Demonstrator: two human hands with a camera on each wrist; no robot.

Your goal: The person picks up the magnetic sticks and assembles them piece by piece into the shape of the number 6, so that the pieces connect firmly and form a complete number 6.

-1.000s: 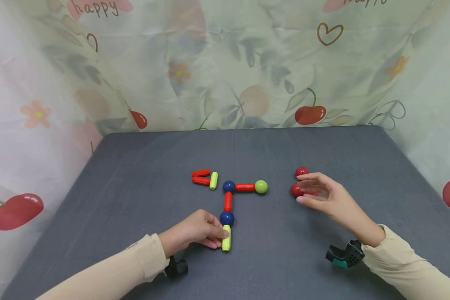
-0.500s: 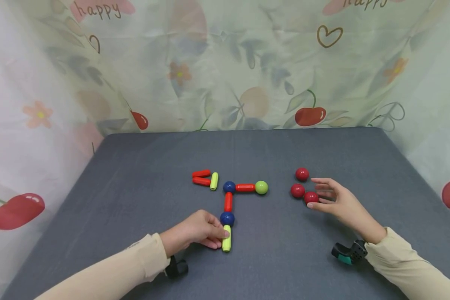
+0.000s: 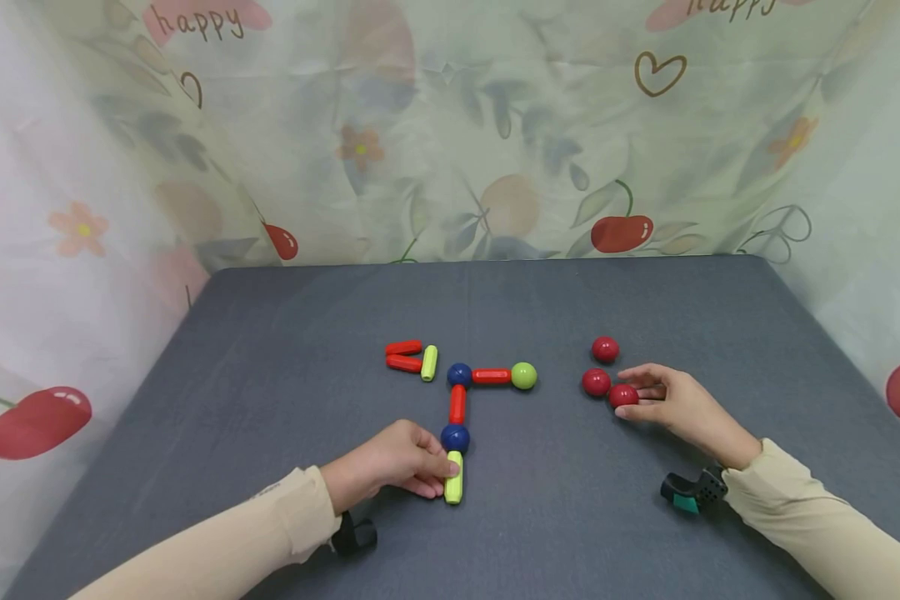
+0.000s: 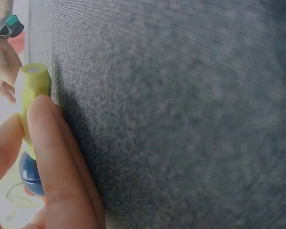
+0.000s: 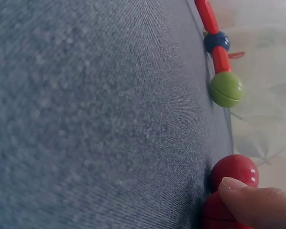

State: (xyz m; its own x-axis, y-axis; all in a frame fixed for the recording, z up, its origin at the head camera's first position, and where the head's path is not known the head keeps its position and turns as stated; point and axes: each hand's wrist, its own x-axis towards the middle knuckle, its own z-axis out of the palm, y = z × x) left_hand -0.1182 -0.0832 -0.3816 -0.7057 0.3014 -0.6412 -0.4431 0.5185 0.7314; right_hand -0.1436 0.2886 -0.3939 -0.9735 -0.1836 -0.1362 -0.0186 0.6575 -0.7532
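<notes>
My left hand pinches a yellow-green magnetic rod, whose far end meets a blue ball. From there a red rod runs to a second blue ball. Another red rod leads right to a green ball. On the right, my right hand has thumb and fingers around the nearest red ball; in the right wrist view the thumb presses that ball. Touching or almost touching it is another red ball.
A third red ball lies farther back. Left of the joined pieces are two loose red rods and a loose yellow-green rod. The dark grey table ends at a patterned curtain.
My right hand drew back right from over the red balls, uncovering them, then closed in on the nearest one. My left hand kept its hold on the yellow-green rod.
</notes>
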